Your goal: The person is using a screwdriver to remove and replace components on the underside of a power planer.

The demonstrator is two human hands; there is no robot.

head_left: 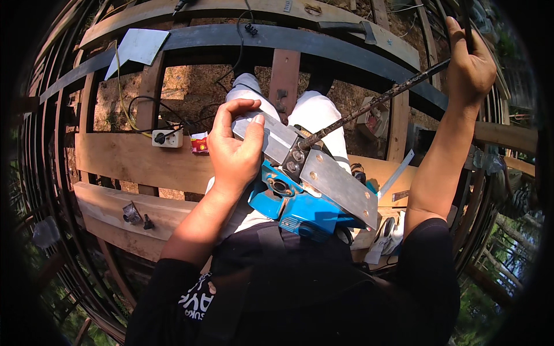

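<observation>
A blue electric planer [311, 210] lies upside down on my lap, its metal sole plates facing up. My left hand [234, 144] is closed around the end of the planer's sole, the thumb on the metal edge. Held out at the upper right, my right hand [470, 66] grips a dark, rough metal rod [375, 106] near its bent end. The rod slants down to the left, and its other tip meets the cutter block [293, 164] between the two sole plates. Whether the tip sits in a bolt there, I cannot tell.
A white power socket [167, 138] with a black plug lies on the slats beside a red packet [199, 143]. Small metal parts [131, 213] rest at the left. A hatchet [349, 29] and a pale notched sheet [138, 49] lie on the far boards. Cables cross the gaps.
</observation>
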